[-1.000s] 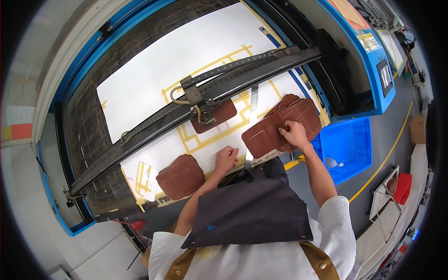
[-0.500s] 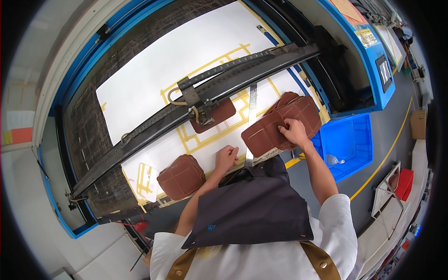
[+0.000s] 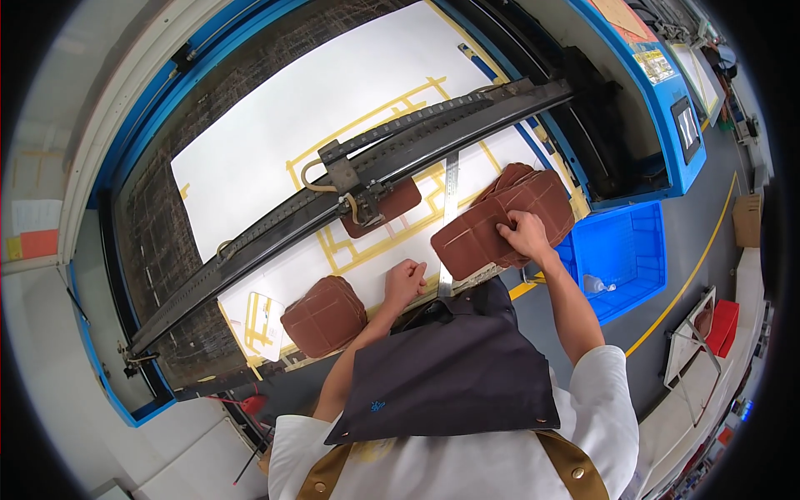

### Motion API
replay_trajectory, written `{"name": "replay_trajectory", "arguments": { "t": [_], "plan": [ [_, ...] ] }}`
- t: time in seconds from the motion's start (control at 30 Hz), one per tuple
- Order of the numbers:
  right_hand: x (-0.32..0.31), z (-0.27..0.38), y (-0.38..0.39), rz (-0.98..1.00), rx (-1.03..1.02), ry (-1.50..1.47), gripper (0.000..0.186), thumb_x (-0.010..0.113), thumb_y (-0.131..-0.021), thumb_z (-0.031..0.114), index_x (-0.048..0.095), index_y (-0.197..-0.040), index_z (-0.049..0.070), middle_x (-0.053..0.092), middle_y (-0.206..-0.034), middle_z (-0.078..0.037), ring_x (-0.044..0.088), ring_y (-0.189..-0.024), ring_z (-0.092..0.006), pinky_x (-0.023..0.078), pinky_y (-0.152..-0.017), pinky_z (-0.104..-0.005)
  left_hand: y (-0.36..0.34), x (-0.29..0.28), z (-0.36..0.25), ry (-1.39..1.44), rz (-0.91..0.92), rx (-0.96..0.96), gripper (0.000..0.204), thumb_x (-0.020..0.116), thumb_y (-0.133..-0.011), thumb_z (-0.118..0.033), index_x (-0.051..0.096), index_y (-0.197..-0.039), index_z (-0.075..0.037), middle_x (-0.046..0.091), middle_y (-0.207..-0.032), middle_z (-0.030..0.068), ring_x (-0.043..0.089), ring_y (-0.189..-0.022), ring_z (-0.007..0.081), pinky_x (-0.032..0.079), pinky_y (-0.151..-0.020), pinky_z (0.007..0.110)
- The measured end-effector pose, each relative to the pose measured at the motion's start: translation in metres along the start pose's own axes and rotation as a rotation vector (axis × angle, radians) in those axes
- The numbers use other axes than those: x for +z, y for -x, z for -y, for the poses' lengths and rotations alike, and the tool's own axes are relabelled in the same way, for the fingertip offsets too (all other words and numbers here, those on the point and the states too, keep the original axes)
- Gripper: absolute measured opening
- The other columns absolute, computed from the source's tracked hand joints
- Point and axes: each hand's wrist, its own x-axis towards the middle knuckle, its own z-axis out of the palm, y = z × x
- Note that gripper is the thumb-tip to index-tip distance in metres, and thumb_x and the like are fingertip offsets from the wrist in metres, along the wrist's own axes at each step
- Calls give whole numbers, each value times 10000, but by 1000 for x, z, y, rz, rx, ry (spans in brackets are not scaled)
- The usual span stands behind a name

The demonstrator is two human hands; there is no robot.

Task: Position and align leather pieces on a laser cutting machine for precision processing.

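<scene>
My right hand (image 3: 527,236) has its fingers pinched on the top brown leather piece (image 3: 477,236) of an overlapping pile at the right front of the machine bed. My left hand (image 3: 405,283) is curled closed at the bed's front edge, with nothing showing in it. Left of it lies a second stack of brown leather pieces (image 3: 324,317). Another brown leather piece (image 3: 393,206) lies flat inside yellow tape outlines, partly hidden beneath the machine's cutting head (image 3: 354,198).
A black gantry beam (image 3: 275,229) crosses the bed diagonally over a white sheet (image 3: 275,117). A metal ruler (image 3: 451,187) lies between the hands. A small taped white template (image 3: 263,327) sits at left front. A blue crate (image 3: 621,258) stands on the floor at right.
The cutting head and gantry beam have shifted very slightly. Both my hands and the leather stacks have stayed in place.
</scene>
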Motion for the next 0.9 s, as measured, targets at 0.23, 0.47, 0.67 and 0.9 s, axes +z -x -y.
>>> {"name": "replay_trajectory", "arguments": {
  "t": [0.23, 0.47, 0.67, 0.9],
  "plan": [
    [4, -2, -1, -17, -24, 22, 264, 711, -802, 308, 675, -813, 47, 674, -792, -215, 663, -832, -413, 517, -748, -494, 0, -2, 2, 6, 3, -18, 281, 656, -960, -239, 643, -858, 23, 670, -662, 82, 609, -488, 120, 484, -459, 270],
    [2, 2, -1, -5, -33, 68, 291, 714, -798, 309, 647, -783, 27, 657, -760, -216, 654, -797, -411, 504, -710, -500, 2, -6, 6, 96, -14, -13, 260, 662, -955, -226, 658, -892, 27, 671, -686, 87, 614, -516, 116, 491, -480, 268],
    [3, -2, -1, -14, -45, 33, 294, 716, -806, 306, 640, -778, 24, 652, -741, -210, 646, -770, -414, 500, -696, -493, -7, -36, 2, 209, -260, 79, 218, 671, -951, -213, 666, -899, -2, 672, -709, 74, 603, -553, 98, 482, -505, 236],
    [0, 7, 1, -2, -29, 57, 302, 717, -812, 301, 623, -752, 21, 639, -722, -214, 638, -740, -415, 488, -666, -489, -32, -98, 16, 2, -654, 139, 186, 673, -927, -175, 678, -885, 6, 697, -720, 100, 659, -629, 167, 524, -610, 326]
  ]
}}
